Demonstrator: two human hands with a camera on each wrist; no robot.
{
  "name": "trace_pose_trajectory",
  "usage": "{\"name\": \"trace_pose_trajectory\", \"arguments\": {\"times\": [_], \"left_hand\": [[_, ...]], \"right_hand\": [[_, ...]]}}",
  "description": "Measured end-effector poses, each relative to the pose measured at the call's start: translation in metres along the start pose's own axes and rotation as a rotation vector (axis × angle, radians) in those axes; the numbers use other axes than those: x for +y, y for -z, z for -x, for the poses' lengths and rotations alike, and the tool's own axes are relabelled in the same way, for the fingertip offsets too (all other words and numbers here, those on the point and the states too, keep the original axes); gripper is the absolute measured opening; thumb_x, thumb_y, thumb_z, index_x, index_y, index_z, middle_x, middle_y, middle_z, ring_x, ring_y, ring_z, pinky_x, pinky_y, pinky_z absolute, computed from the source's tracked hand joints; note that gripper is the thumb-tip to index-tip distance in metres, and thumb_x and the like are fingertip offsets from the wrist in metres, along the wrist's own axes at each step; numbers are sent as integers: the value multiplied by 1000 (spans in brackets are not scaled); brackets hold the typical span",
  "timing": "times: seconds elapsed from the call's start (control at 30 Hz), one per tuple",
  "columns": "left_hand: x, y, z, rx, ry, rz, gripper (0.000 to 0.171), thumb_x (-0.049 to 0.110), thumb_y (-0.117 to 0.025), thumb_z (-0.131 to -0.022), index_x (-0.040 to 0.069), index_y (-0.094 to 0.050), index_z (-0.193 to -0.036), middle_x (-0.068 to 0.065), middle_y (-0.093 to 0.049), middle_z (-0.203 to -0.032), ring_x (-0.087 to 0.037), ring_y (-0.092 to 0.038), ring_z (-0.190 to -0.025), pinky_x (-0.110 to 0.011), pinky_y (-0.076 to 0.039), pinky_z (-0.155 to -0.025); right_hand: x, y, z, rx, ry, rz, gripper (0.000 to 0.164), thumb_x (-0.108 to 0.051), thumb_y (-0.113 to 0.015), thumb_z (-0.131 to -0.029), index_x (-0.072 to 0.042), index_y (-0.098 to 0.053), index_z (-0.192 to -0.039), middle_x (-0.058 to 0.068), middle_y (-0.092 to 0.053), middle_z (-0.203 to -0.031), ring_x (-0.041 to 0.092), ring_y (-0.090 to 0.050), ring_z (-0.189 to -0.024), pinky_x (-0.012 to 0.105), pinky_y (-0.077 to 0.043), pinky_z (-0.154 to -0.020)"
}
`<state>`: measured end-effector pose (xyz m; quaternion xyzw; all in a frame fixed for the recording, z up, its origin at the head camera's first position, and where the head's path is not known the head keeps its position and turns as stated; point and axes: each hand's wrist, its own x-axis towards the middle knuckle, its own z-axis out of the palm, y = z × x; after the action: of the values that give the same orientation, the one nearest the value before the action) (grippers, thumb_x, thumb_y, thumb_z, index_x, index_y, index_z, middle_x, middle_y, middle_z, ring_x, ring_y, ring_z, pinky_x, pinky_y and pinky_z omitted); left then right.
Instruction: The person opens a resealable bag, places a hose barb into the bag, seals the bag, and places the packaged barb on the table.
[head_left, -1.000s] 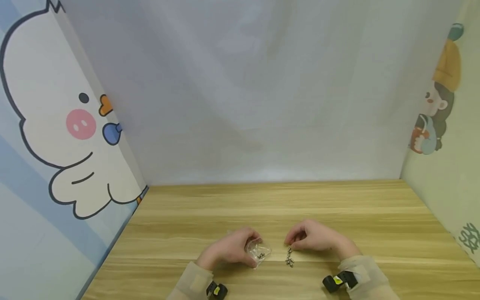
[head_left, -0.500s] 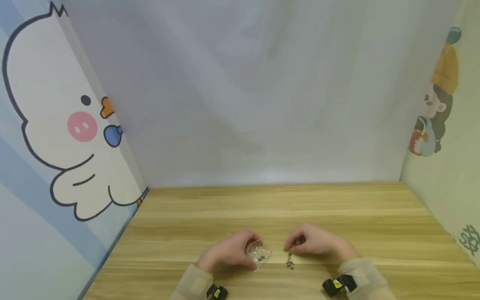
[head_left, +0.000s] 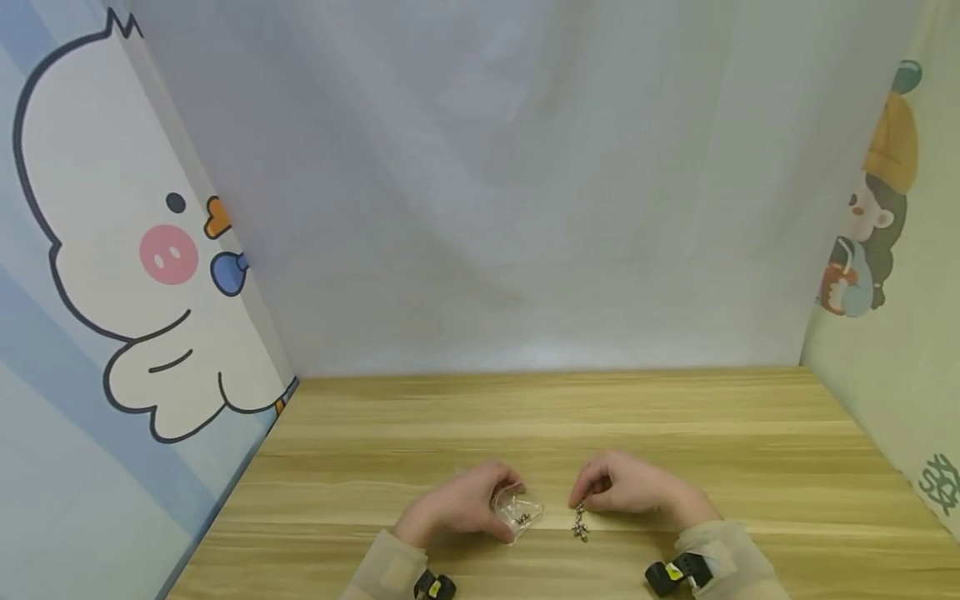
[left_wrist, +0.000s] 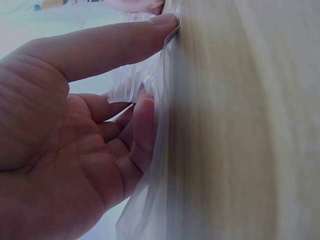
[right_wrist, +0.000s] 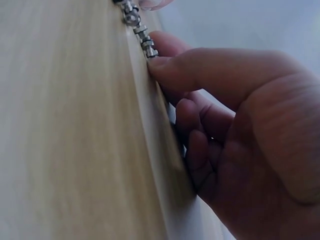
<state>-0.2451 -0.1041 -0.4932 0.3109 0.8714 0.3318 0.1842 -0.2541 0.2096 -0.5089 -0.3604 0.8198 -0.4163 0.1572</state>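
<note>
On the left, my left hand (head_left: 467, 502) holds a clear plastic bag (head_left: 504, 505) with its thumb and curled fingers, its mouth facing right. Several small metal pieces (head_left: 522, 518) lie inside it. The left wrist view has the bag's film (left_wrist: 161, 95) between thumb and fingers, low against the table. Right of the bag, several small silvery bolts (head_left: 581, 530) lie in a loose line. At the far end of that line, my right hand (head_left: 630, 483) pinches one bolt (right_wrist: 150, 51) between thumb and index fingertips, its other fingers curled below.
The wooden table (head_left: 375, 417) runs back to a pale grey curtain (head_left: 480, 208). A panel with a white cartoon duck (head_left: 90, 208) stands at the left, and a pale green panel (head_left: 900, 375) at the right. Each wrist carries a black camera (head_left: 435, 586).
My right fingertips have come down onto the far end of the line of bolts and closed there. My left hand keeps the bag in nearly the same place. The head view has tilted slightly.
</note>
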Motion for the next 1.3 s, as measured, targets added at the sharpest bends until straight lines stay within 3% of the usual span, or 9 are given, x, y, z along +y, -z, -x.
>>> {"name": "trace_pose_trajectory", "arguments": {"times": [0.77, 1.3], "left_hand": [[-2, 0, -2, 0, -9, -17, 63, 11, -98, -71, 6, -67, -125, 4, -63, -118, -6, -56, -104, -27, -49, -98], [-4, -2, -2, -2, -9, 20, 63, 8, -98, -71, 6, -66, -125, 4, -63, -115, -5, -57, -100, -26, -50, -95]], "right_hand": [[1, 1, 0, 49, -19, 57, 14, -5, -78, -90, -16, -82, -98, -12, -67, -93, 4, -58, -82, 25, -52, -75], [4, 1, 1, 90, -28, 87, 13, -8, -78, -89, -17, -80, -98, -8, -68, -92, 4, -58, -80, 25, -52, -73]]}}
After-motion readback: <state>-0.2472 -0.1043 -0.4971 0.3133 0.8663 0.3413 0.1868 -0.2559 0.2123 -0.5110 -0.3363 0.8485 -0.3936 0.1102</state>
